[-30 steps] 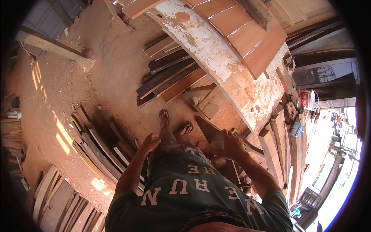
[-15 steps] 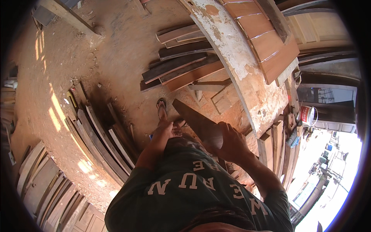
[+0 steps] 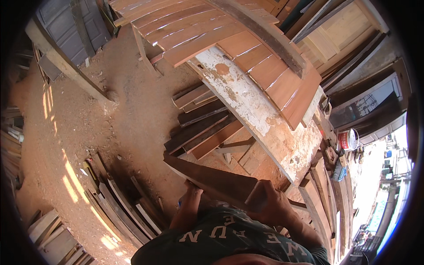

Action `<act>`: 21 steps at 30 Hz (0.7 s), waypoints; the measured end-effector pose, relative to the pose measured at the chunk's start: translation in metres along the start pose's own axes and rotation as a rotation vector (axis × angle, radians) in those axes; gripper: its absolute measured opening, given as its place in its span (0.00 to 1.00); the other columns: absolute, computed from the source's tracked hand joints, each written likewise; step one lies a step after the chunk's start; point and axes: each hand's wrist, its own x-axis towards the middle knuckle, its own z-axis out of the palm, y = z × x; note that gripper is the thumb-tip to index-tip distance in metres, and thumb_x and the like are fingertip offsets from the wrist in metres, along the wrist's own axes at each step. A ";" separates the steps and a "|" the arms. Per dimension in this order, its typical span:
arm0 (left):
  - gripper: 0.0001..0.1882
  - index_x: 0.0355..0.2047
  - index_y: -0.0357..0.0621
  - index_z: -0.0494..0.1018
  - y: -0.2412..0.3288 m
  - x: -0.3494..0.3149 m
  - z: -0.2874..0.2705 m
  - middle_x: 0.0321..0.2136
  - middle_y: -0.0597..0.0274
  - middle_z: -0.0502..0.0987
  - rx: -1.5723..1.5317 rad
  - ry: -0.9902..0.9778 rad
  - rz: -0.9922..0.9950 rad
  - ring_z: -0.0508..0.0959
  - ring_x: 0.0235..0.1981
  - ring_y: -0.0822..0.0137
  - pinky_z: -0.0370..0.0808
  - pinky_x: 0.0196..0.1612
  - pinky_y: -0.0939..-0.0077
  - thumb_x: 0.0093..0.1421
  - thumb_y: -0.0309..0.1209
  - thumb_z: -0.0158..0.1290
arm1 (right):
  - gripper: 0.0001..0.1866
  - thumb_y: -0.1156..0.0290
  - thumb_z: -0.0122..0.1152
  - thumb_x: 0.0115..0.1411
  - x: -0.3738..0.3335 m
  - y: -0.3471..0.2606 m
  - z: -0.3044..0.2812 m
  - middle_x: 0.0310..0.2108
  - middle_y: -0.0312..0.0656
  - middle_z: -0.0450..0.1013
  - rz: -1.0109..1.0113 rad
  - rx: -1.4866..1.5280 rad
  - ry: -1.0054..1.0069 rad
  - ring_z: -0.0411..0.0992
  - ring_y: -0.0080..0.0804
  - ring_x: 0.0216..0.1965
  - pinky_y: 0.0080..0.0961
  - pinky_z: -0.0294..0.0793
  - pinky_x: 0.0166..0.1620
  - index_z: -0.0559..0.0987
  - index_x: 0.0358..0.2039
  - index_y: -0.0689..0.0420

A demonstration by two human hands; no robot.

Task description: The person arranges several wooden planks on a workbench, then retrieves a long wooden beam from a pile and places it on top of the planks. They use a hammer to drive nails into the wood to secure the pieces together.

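Observation:
A dark brown wooden board (image 3: pixel 212 176) lies crosswise in front of my body, its far end to the left. My right hand (image 3: pixel 274 205) is closed round the board's right end, with the thumb over its face. At the board's lower edge, left of its middle, is my left hand (image 3: pixel 191 190), closed against it with the fingers mostly hidden behind the wood. Just beyond the board stands a workbench with a worn, paint-stained white top (image 3: pixel 238 92). Reddish-brown wooden slats (image 3: pixel 265 79) rest side by side on it.
Several planks (image 3: pixel 205 126) are stacked low beside the bench. More long strips (image 3: pixel 128 205) lie on the dirt floor at the left. A slanted wooden post (image 3: pixel 66 62) stands at the far left. A white bucket with a red label (image 3: pixel 348 139) sits at the right, above upright timbers (image 3: pixel 320 198).
The board has swung up and leftward, from pointing away to lying more crosswise. My left hand has come to its lower edge. The view has shifted, showing more of the bench.

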 end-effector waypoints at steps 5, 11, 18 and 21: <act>0.34 0.65 0.47 0.68 0.054 -0.010 0.079 0.60 0.49 0.74 0.193 -0.309 0.113 0.74 0.60 0.43 0.71 0.63 0.41 0.68 0.52 0.30 | 0.44 0.62 0.85 0.41 -0.011 0.059 -0.011 0.43 0.54 0.78 -0.111 0.248 0.197 0.79 0.43 0.47 0.35 0.77 0.47 0.67 0.53 0.61; 0.38 0.70 0.48 0.60 0.078 -0.072 0.233 0.66 0.52 0.67 0.425 -0.082 0.324 0.66 0.67 0.47 0.62 0.69 0.46 0.71 0.58 0.30 | 0.52 0.72 0.87 0.34 -0.016 0.094 -0.018 0.54 0.47 0.75 -0.241 0.939 0.241 0.72 0.35 0.57 0.33 0.70 0.60 0.65 0.59 0.64; 0.43 0.71 0.44 0.58 0.100 -0.114 0.366 0.68 0.51 0.65 0.544 -0.380 0.424 0.64 0.68 0.47 0.60 0.70 0.46 0.67 0.64 0.40 | 0.53 0.72 0.82 0.31 0.003 0.069 -0.019 0.55 0.48 0.72 -0.386 1.227 0.353 0.72 0.39 0.56 0.36 0.70 0.59 0.63 0.60 0.63; 0.42 0.71 0.43 0.58 0.117 -0.111 0.417 0.67 0.49 0.66 0.568 -0.386 0.449 0.65 0.67 0.47 0.59 0.70 0.47 0.69 0.61 0.40 | 0.56 0.69 0.82 0.32 0.024 0.044 -0.006 0.55 0.49 0.72 -0.470 1.160 0.506 0.73 0.39 0.55 0.35 0.71 0.57 0.61 0.62 0.64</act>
